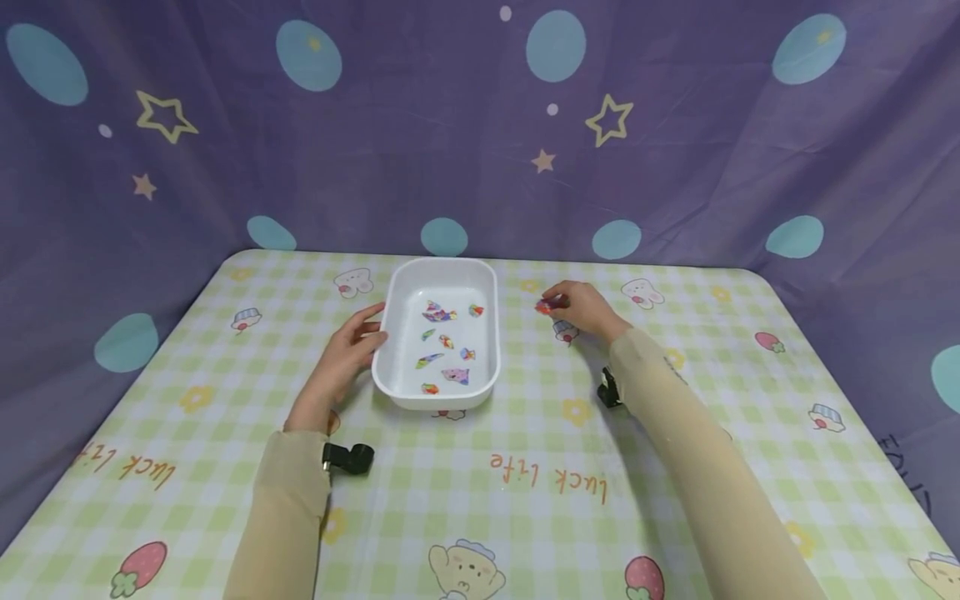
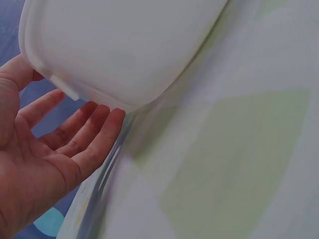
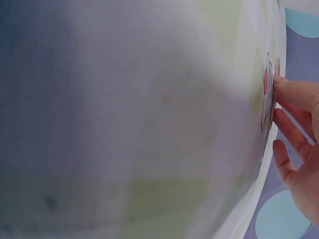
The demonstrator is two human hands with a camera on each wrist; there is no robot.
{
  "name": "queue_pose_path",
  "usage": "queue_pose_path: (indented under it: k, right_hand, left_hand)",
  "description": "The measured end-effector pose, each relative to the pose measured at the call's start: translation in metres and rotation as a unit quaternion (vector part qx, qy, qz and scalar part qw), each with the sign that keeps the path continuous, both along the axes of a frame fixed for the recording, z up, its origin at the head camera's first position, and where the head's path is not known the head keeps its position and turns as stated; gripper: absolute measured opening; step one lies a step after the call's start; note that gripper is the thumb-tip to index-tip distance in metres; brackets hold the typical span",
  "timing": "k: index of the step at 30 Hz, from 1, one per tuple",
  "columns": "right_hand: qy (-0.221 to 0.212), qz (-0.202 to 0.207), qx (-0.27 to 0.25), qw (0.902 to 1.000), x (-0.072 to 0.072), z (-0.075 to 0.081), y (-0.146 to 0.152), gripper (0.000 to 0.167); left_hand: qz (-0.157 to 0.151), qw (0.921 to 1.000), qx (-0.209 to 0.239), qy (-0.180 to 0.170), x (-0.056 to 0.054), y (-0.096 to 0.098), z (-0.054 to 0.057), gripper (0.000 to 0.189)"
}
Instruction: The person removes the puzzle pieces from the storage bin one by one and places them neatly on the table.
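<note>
Where Everything Is Small and Light, Edges Are the Place to Hold

If twelve o'clock is taken as straight ahead in the head view, the left grip (image 1: 339, 358) comes first, holding the nine o'clock wall of a white tray (image 1: 402, 367): its fingers are spread and gently bent against the outside, with the thumb at the rim. How firmly it holds, the pictures do not tell. The tray looks like thin, smooth plastic, so it should be light, fairly stiff and ready to slide on the bench (image 1: 255, 383); the rim, at nine or three o'clock, seems the best place to hold it.

Inside lie several small bright pieces (image 1: 456, 376), scattered between the tray's twelve and six o'clock ends. They look flat and almost weightless, perhaps card or plastic, though too small to be sure. If they cling to the smooth floor, a fingernail under an outer edge should lift them better than a press from above, and thin points could bend.

Apart from the tray's right wall, toward two to three o'clock, the right grip (image 1: 581, 307) pinches a small red multicoloured scrap (image 1: 542, 307) between its fingertips; whether it touches the bench, I cannot tell. A light hold on its edge should be enough, since squeezing harder could crease it.
</note>
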State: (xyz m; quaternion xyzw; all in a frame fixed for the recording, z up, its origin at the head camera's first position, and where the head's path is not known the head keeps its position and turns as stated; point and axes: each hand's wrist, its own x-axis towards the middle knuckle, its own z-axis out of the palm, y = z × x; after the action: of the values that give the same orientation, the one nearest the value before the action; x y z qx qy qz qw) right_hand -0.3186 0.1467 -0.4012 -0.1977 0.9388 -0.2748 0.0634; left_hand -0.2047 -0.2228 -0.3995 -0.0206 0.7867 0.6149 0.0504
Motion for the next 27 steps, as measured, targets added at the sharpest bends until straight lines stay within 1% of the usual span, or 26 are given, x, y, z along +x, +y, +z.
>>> queue_pose_path:
  k: [6, 14, 19, 23, 27]
  right_hand:
    - [-0.006, -0.005, 0.002, 1.0000, 0.002, 0.002, 0.000, 0.032]
    - [0.005, 0.004, 0.009, 0.9999, 0.001, 0.013, -0.007, 0.032]
    - [0.020, 0.027, 0.024, 0.9991, 0.001, 0.020, -0.016, 0.032]
    - [0.041, 0.042, 0.025, 0.9980, 0.003, 0.027, -0.024, 0.032]
    - [0.050, 0.057, 0.024, 0.9968, 0.007, 0.035, -0.032, 0.032]
  left_hand:
    - [-0.001, 1.0000, -0.005, -0.001, 0.000, 0.001, 0.000, 0.056]
    - [-0.001, 1.0000, -0.008, 0.002, 0.000, 0.001, 0.000, 0.056]
    - [0.000, 1.0000, -0.006, -0.001, 0.000, 0.001, 0.001, 0.056]
    - [0.001, 1.0000, -0.005, -0.001, 0.001, 0.001, 0.001, 0.056]
    - [0.002, 1.0000, -0.004, 0.001, 0.001, 0.001, 0.001, 0.056]
